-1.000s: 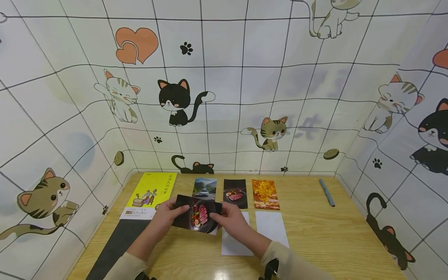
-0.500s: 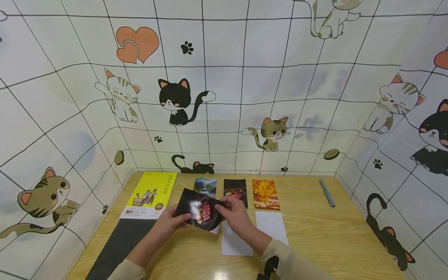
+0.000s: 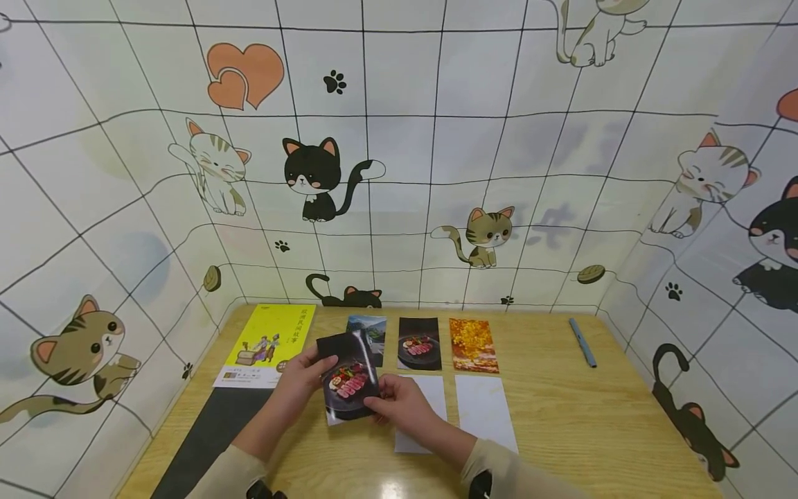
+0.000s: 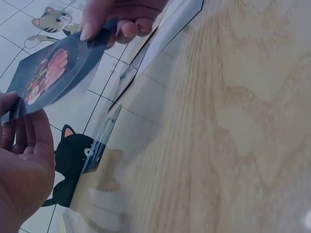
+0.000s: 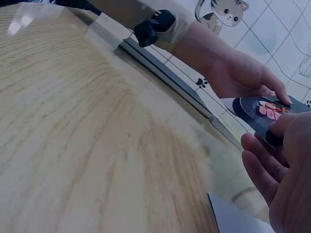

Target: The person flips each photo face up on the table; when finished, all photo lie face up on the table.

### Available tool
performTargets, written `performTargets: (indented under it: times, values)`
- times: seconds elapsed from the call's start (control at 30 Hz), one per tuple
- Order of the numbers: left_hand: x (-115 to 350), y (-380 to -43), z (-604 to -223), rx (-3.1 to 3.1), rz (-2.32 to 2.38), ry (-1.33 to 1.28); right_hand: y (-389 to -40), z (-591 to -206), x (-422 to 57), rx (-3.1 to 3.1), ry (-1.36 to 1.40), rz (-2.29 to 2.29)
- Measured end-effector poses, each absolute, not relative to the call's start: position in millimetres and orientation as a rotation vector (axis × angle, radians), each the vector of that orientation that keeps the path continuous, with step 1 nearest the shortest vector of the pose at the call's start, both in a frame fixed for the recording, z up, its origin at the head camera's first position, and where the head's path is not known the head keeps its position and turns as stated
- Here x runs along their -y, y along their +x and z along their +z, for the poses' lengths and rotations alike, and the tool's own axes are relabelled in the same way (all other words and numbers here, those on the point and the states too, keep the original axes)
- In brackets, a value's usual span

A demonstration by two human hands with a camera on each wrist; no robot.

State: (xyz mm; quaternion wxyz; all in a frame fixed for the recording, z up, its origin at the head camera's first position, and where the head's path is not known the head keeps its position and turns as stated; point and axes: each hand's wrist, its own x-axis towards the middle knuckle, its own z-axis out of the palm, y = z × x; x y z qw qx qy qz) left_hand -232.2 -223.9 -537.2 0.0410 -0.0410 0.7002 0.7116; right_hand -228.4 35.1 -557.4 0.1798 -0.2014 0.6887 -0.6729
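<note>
A glossy photo print (image 3: 349, 371) of sliced steak on a dark plate is held up over the table, tilted toward me. My left hand (image 3: 299, 381) grips its left edge, thumb on the picture side. At the lower right corner my right hand (image 3: 405, 405) pinches it between thumb and fingers. In the left wrist view, the photo print (image 4: 51, 73) spans both hands and bows slightly. Behind it on the table lie a road photo (image 3: 377, 339), partly covered, another steak photo (image 3: 420, 344) and a yellow autumn-leaves photo (image 3: 474, 345).
Two white cards (image 3: 486, 412) lie below the photos, one partly under my right forearm. A yellow book (image 3: 268, 343) sits at the back left above a dark grey strip (image 3: 212, 433). A blue pen (image 3: 582, 343) lies at the right. Cat-printed cloth walls (image 3: 399, 152) enclose the table.
The held photo print has turned from sideways to nearly upright. My right hand has moved from its upper right edge down to its lower right corner.
</note>
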Motion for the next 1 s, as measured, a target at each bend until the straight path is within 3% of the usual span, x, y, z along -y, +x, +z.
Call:
performTargets:
  times: [1.0]
  values:
    - [231.2,-228.5,-563.6,-2.259,1.830,0.045,-255.0,-552.6,-32.5,-2.266,-0.619,-1.778]
